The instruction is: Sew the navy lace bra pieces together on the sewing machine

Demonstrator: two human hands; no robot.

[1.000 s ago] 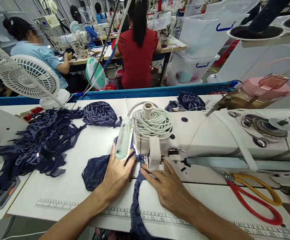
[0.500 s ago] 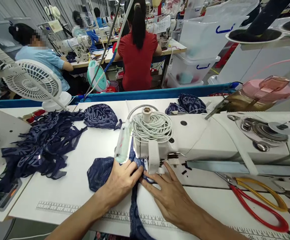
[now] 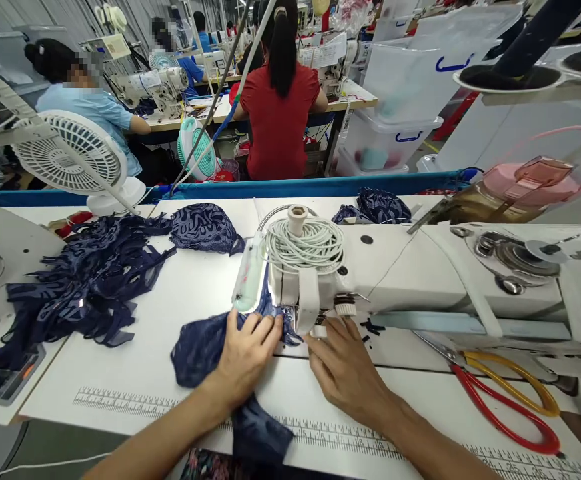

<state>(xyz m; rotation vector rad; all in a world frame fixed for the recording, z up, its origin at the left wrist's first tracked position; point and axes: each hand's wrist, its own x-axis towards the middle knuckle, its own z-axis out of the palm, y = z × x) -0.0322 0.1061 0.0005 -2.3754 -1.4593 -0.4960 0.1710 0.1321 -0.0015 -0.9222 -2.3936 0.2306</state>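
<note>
My left hand (image 3: 250,357) is closed over navy patterned fabric (image 3: 197,350), just left of the sewing machine's needle area. Under that hand the cloth spreads out as a rounded cup shape, and a strip of it (image 3: 260,430) hangs toward the table's front edge. More of the cloth runs beneath the white sewing machine head (image 3: 285,287). My right hand (image 3: 345,367) lies at the right of the presser foot, fingers stretched toward the machine and apart from the main cloth. Its fingertips are partly hidden below the machine head.
A pile of navy strips (image 3: 85,280) lies at left, with a navy cup (image 3: 205,227) behind. Scissors (image 3: 507,400) with red and yellow handles rest at right. A printed ruler (image 3: 320,437) runs along the front edge. A white fan (image 3: 70,153) and co-workers are beyond.
My right hand has shifted right, away from the cloth and my left hand. The hanging strip has swung left and now shows a wider end.
</note>
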